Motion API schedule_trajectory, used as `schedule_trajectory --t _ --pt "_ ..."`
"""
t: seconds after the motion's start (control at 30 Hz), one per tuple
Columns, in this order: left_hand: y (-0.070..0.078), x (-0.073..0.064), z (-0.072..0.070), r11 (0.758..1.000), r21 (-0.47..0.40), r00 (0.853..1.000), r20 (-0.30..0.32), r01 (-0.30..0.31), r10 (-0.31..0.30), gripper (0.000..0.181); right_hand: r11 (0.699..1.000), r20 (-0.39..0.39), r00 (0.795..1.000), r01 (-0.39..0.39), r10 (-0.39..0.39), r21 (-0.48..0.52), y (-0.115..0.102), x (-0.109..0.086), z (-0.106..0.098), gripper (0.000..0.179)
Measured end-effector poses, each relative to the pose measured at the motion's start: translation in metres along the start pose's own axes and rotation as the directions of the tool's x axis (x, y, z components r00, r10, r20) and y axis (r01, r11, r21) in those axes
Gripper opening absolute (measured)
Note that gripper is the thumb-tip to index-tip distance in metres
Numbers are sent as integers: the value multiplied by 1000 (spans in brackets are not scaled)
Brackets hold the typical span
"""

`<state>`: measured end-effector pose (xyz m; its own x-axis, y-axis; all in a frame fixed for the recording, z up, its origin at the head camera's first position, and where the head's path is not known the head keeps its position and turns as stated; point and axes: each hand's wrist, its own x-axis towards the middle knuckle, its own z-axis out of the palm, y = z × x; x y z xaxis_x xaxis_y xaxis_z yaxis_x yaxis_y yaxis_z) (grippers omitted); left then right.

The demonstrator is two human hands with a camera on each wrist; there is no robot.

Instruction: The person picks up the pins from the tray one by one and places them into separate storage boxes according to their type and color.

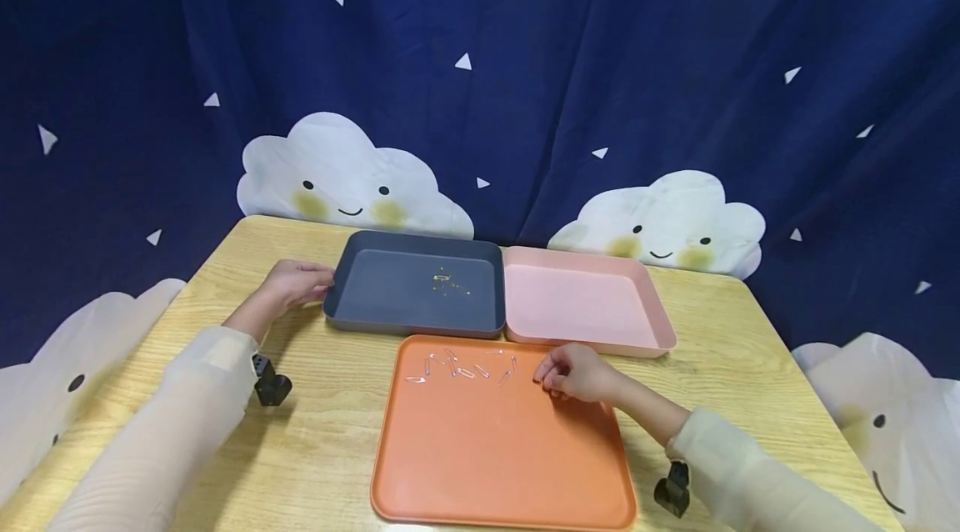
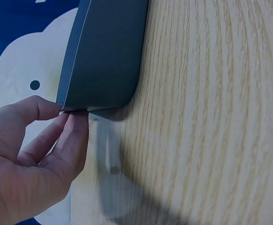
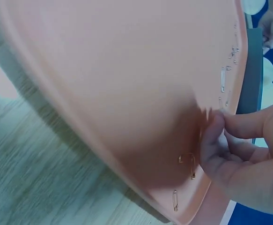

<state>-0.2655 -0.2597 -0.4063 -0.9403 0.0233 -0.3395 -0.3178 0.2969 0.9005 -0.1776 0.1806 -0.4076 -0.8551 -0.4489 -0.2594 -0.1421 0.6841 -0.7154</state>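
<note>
At the far left, my left hand [image 1: 298,282] grips the end of a dark grey tray [image 1: 341,286]. In the left wrist view its thumb lies at the tray's rim [image 2: 68,89], with the fingers against the outer wall. My right hand [image 1: 581,373] is over the upper right of an orange tray [image 1: 502,449], thumb and forefinger brought together. Cannot tell whether something thin is between those fingertips. Gold-toned safety pins [image 3: 193,166] lie in the orange tray beside the right hand. Left of it are several silver safety pins [image 1: 465,372].
Small gold-coloured pins [image 1: 442,278] lie inside the grey tray. A pink tray [image 1: 581,303] stands against its right side, behind the orange one. All three trays are on a wooden table [image 1: 315,432], with a dark blue cloud-patterned curtain [image 1: 525,98] behind it.
</note>
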Motion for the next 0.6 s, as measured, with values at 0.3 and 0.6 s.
schedule_trajectory --t 0.3,0.6 --pt "-2 2 1 1000 -27 1000 -13 4 -5 51 918 152 974 -212 170 335 -17 4 -17 21" --pt "2 1 0 1000 -22 1000 -16 1 -1 50 919 167 967 -236 191 317 -33 10 -35 26"
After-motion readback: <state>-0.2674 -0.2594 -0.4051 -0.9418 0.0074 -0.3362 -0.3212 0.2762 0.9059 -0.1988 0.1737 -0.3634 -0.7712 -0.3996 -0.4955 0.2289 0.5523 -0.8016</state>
